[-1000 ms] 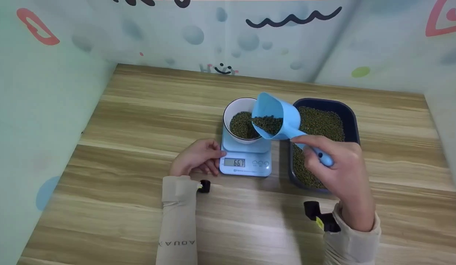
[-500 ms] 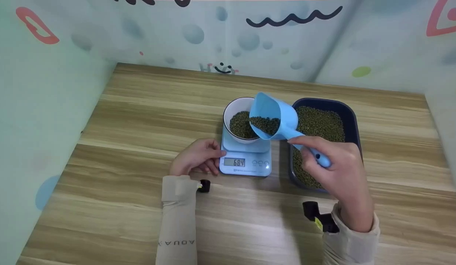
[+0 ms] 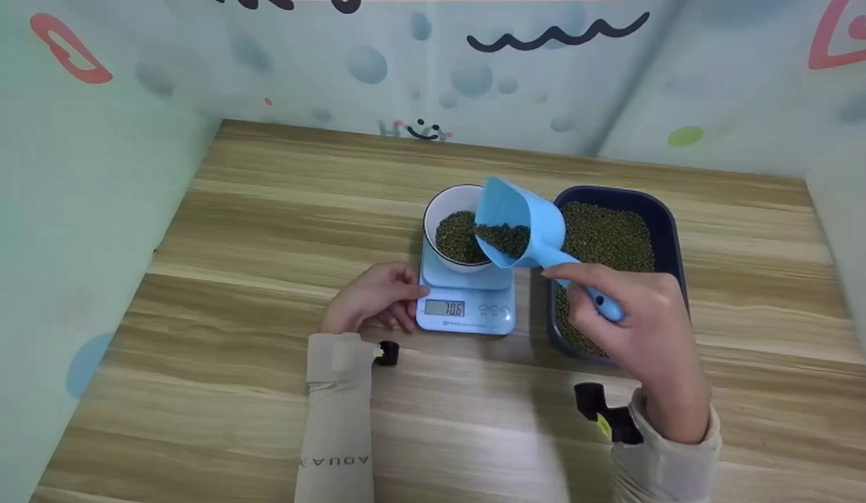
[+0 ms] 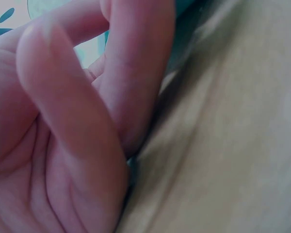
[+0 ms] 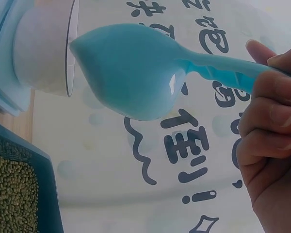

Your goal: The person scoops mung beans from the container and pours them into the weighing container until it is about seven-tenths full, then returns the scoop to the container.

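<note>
So, the right hand (image 3: 635, 307) is gripping the blue scoop (image 3: 550, 225), mouth tipped over the white bowl's (image 3: 441, 207) 3 o'clock rim. There are small green beans (image 3: 455, 239) in both. The bowl sits at the 12 o'clock end of the scale (image 3: 467, 281), display (image 3: 444, 308) toward 6. The left hand (image 3: 370, 295) holds the scale around 8 o'clock. A dark tub (image 3: 665, 220) of more beans is at 3 o'clock on the counter (image 3: 279, 230).

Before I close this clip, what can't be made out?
Head view: right inside of the white bowl, behind the blue scoop.
Head view: print on the digital scale, too small.
Left wrist view: most of the digital scale, behind the left hand or cut off.
Right wrist view: the blue scoop's inside, behind its wall.
</note>
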Demonstrator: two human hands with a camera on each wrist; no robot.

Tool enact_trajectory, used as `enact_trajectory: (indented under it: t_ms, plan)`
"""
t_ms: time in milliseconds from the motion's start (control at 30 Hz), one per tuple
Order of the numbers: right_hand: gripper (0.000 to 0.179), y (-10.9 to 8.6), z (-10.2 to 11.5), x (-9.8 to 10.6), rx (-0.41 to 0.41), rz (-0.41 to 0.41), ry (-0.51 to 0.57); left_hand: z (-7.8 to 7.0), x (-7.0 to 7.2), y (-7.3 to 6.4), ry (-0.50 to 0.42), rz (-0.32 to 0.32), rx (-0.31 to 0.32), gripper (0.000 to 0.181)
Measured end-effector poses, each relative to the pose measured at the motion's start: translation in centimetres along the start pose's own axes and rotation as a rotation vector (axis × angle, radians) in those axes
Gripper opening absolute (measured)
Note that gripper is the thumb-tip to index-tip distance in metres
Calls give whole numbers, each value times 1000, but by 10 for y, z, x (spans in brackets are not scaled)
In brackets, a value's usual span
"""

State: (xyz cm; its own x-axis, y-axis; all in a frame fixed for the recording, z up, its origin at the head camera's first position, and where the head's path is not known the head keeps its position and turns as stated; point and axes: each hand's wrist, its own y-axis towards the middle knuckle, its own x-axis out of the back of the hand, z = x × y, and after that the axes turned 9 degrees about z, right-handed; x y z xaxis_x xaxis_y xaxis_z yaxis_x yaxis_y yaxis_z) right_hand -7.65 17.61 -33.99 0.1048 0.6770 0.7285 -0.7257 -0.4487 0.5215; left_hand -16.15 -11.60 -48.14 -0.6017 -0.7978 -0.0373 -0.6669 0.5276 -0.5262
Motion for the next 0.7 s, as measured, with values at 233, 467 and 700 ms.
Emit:
enact_trajectory:
  t_ms: [233, 467, 700]
  plan:
    - [29, -1, 0, 2, -1, 13, -32, -1, 0, 0, -11, -5, 12, 28]
    - [29, -2, 1, 4, -16, 13, -66, 0, 0, 1, 8, -1, 1, 29]
    - [26, -3, 0, 4, -27, -19, -79, 0, 0, 0, 5, 5, -3, 29]
